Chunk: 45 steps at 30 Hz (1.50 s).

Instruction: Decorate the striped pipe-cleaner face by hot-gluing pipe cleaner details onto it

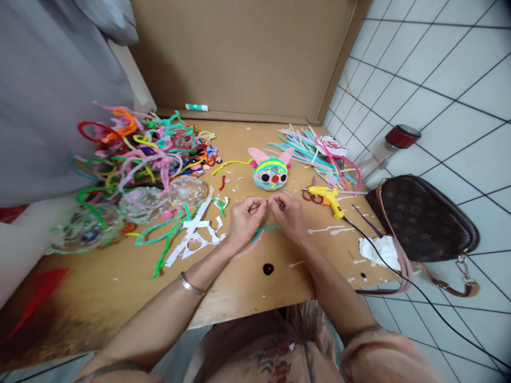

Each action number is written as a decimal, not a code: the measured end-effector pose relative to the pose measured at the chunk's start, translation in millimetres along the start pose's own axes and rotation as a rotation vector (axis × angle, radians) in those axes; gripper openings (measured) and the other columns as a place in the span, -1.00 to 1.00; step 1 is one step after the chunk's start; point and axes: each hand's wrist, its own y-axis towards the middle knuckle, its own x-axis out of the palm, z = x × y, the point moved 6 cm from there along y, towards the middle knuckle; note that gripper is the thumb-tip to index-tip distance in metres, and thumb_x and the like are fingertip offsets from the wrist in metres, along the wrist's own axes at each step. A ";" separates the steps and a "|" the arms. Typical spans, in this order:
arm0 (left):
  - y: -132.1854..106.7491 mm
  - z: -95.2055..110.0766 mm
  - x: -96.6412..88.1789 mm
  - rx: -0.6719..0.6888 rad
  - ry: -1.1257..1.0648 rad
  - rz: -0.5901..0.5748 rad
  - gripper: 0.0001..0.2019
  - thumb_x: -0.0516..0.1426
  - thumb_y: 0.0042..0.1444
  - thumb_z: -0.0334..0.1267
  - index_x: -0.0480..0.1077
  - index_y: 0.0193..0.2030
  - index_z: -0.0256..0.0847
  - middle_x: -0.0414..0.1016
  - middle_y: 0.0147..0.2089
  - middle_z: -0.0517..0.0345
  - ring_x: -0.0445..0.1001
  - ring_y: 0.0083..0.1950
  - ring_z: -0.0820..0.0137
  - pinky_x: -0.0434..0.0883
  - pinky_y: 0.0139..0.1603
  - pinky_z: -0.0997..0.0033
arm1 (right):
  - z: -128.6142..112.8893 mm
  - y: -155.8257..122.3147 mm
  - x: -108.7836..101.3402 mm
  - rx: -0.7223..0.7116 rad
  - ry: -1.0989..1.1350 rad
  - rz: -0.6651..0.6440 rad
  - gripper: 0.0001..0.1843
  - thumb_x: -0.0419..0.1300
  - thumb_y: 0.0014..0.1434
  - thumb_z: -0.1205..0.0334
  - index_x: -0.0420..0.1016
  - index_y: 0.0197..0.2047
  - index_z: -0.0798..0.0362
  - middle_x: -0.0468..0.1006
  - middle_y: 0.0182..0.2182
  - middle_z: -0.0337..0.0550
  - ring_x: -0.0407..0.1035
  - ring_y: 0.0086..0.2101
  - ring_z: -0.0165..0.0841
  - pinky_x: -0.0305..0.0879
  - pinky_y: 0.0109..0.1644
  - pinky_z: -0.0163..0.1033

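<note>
My left hand [246, 219] and my right hand [287, 211] meet fingertip to fingertip over the table. Both are closed in a pinch around something small, thin and dark, too small to name. Just beyond them stands a round animal head [270, 176] of clear plastic, with pink ears, black-and-white eyes, a red nose and a green-yellow band. Below the hands lies a small black fuzzy coil [268, 269]. A teal pipe cleaner [266, 228] passes partly hidden beneath my wrists.
A yellow hot glue gun [328, 198] with its cord lies at right, over scissors [313, 198]. Behind it are loose pipe cleaners [305, 149], a bottle [375, 157] and a brown handbag [427, 218]. Tangled pipe cleaners [147, 143] and paper scraps [195, 231] cover the left.
</note>
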 end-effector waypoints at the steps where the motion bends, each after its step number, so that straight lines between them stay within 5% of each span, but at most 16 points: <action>1: 0.1 0.0 0.3 -0.021 -0.025 0.005 -0.79 0.25 0.01 -0.11 0.50 -0.44 -0.23 0.44 -0.53 0.23 0.24 -0.54 0.54 0.24 -0.49 0.55 | -0.5 -0.3 0.2 -0.011 -0.007 0.001 -0.79 0.14 0.26 0.24 0.44 -0.43 0.01 0.43 -0.46 -0.26 0.28 -0.43 -0.40 0.16 -0.29 -0.27; 8: 0.4 0.5 0.6 -0.124 -0.115 0.042 -0.78 0.28 -0.09 -0.10 0.48 -0.49 -0.23 0.36 -0.59 0.28 0.18 -0.55 0.57 0.22 -0.51 0.56 | -2.9 -1.5 -0.3 -0.043 0.043 -0.004 -0.74 0.11 0.31 0.14 0.49 -0.39 0.00 0.48 -0.42 -0.21 0.32 -0.40 -0.37 0.23 -0.25 -0.25; 19: -5.8 -5.5 5.1 -0.206 -0.178 0.074 -0.75 0.31 -0.11 -0.10 0.51 -0.43 -0.26 0.41 -0.54 0.27 0.23 -0.52 0.57 0.22 -0.47 0.56 | 16.8 5.5 -7.3 0.144 0.228 0.051 -0.69 0.10 0.28 0.04 0.55 -0.36 0.03 0.57 -0.38 -0.17 0.42 -0.31 -0.31 0.35 -0.15 -0.22; 23: -7.2 -6.0 3.4 -0.207 -0.177 0.092 -0.76 0.31 -0.11 -0.10 0.51 -0.42 -0.26 0.41 -0.53 0.27 0.24 -0.51 0.57 0.22 -0.47 0.56 | 28.0 0.5 -19.7 0.143 0.021 0.061 -0.73 0.10 0.28 0.11 0.54 -0.33 0.03 0.56 -0.35 -0.11 0.41 -0.27 -0.28 0.35 -0.08 -0.19; 26: -5.7 -2.9 7.2 -0.195 -0.182 0.089 -0.76 0.31 -0.10 -0.10 0.50 -0.42 -0.25 0.36 -0.55 0.30 0.20 -0.52 0.57 0.18 -0.48 0.56 | 39.9 0.8 -55.7 0.188 -0.293 0.204 -0.73 0.06 0.29 0.16 0.57 -0.16 0.07 0.56 -0.20 0.02 0.41 -0.13 -0.19 0.32 0.08 -0.08; 29: -3.1 5.1 18.9 -0.181 -0.221 0.069 -0.78 0.31 -0.08 -0.12 0.50 -0.42 -0.24 0.31 -0.57 0.33 0.15 -0.54 0.59 0.15 -0.49 0.56 | 51.0 6.1 -91.6 0.308 -0.643 0.271 -0.59 0.06 0.31 0.16 0.50 0.11 0.17 0.52 0.03 0.23 0.36 0.07 -0.02 0.25 0.17 0.06; 32: -1.1 13.3 35.9 -0.196 -0.258 0.021 -0.82 0.31 -0.06 -0.16 0.49 -0.43 -0.24 0.27 -0.60 0.35 0.12 -0.55 0.59 0.13 -0.49 0.56 | 63.1 9.5 -107.5 0.463 -0.868 0.201 -0.45 0.11 0.30 0.08 0.43 0.19 0.34 0.46 0.11 0.45 0.34 0.13 0.15 0.22 0.17 0.17; 38: 0.0 7.9 51.2 -0.258 -0.286 0.016 -0.84 0.31 -0.06 -0.22 0.48 -0.45 -0.25 0.29 -0.59 0.35 0.13 -0.53 0.59 0.11 -0.49 0.58 | 82.7 0.0 -105.5 0.614 -0.988 0.093 -0.23 0.19 0.26 -0.14 0.42 0.15 0.50 0.49 0.06 0.59 0.42 0.06 0.25 0.26 0.13 0.21; 45: -1.4 -7.6 47.9 -0.286 -0.320 0.009 -0.78 0.34 -0.09 -0.15 0.47 -0.46 -0.24 0.26 -0.62 0.38 0.16 -0.54 0.58 0.18 -0.46 0.56 | 100.4 4.8 -114.7 0.641 -0.947 0.087 -0.27 0.23 0.22 -0.16 0.49 0.11 0.40 0.55 0.03 0.50 0.48 0.06 0.17 0.39 0.04 0.06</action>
